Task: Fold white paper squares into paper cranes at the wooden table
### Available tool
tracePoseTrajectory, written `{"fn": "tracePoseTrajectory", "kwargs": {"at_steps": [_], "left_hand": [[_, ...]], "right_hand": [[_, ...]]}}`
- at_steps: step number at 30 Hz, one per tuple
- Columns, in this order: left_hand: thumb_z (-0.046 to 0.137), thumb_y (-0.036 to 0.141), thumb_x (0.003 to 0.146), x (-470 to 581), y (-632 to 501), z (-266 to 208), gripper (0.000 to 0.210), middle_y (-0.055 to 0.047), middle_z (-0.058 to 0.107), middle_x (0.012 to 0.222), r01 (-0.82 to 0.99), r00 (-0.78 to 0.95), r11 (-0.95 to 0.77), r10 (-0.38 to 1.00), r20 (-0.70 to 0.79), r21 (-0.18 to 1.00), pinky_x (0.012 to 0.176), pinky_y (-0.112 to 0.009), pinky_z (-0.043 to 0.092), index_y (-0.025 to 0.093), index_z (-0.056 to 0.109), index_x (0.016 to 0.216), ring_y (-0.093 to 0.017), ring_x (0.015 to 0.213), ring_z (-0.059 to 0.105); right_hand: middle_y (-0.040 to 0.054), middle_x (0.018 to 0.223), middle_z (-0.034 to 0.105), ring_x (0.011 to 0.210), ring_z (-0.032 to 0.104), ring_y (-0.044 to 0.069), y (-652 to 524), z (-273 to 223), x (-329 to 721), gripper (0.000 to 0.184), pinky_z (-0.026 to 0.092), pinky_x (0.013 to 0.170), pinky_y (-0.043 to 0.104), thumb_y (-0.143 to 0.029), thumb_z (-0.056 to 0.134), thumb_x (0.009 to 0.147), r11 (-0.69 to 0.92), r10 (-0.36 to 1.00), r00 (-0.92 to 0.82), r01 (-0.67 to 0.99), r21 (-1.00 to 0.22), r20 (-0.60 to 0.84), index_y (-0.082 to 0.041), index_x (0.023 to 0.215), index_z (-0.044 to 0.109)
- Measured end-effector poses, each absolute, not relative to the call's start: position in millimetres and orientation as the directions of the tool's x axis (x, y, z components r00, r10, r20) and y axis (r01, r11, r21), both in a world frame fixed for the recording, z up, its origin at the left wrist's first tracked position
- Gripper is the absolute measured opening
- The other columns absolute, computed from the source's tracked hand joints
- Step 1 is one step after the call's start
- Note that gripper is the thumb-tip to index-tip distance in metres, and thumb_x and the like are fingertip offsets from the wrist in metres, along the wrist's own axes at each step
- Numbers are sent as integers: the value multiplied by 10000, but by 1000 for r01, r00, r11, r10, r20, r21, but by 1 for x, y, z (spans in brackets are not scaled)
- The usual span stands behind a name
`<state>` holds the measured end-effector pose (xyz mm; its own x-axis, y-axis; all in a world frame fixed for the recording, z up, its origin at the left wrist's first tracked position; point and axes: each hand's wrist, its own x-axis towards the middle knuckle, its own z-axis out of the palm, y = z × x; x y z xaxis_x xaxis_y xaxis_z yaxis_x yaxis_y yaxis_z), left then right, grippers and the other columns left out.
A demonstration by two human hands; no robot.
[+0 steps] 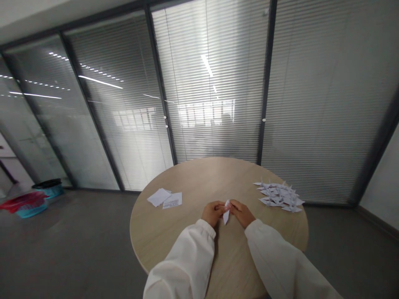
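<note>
Between my hands is a narrow folded white paper [226, 216], its pointed end toward me. My left hand [213, 212] pinches it from the left, and my right hand [241, 212] grips its upper part from the right. Both sets of fingers are closed on the paper and partly cover its top. A heap of folded paper cranes [279, 197] lies on the right side of the table. To the left are a few flat sheets of white paper [159, 197], one of them bearing printed text [172, 201].
The round wooden table [215, 174] stands near a glass partition with blinds [215, 83]. On the floor at the far left are a blue basket with a red liner [26, 202] and a blue basket with a black liner [51, 187].
</note>
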<state>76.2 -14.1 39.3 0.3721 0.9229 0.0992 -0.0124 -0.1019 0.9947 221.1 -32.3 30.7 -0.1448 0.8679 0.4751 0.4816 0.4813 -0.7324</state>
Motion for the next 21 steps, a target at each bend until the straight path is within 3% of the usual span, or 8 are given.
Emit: {"fn": "tracePoseTrajectory", "kwargs": {"at_steps": [5, 17, 21], "left_hand": [[761, 405, 428, 75, -16, 45, 489, -34, 624, 593, -63, 363, -13, 931, 35, 998, 521, -239, 436, 88, 659, 788, -118, 519, 539], [752, 375, 438, 75, -15, 46, 354, -3, 599, 531, -47, 271, -22, 962, 34, 999, 495, -224, 434, 102, 646, 637, -110, 480, 535], [746, 346, 456, 74, -12, 46, 319, 24, 561, 489, -84, 198, -35, 979, 51, 996, 468, -217, 432, 118, 605, 629, -100, 450, 522]], "right_hand": [[-7, 662, 548, 638, 503, 129, -30, 29, 225, 282, 387, 590, 221, -365, 398, 822, 485, 862, -135, 501, -717, 488, -181, 701, 574], [-29, 603, 507, 565, 474, 110, -38, 34, 221, 219, 384, 542, 205, -332, 414, 827, 492, 809, -35, 588, -643, 587, -192, 684, 501], [-1, 717, 539, 656, 512, 123, -40, 38, 221, 93, 417, 552, 202, -267, 470, 790, 559, 767, -53, 545, -625, 640, -196, 772, 527]]}}
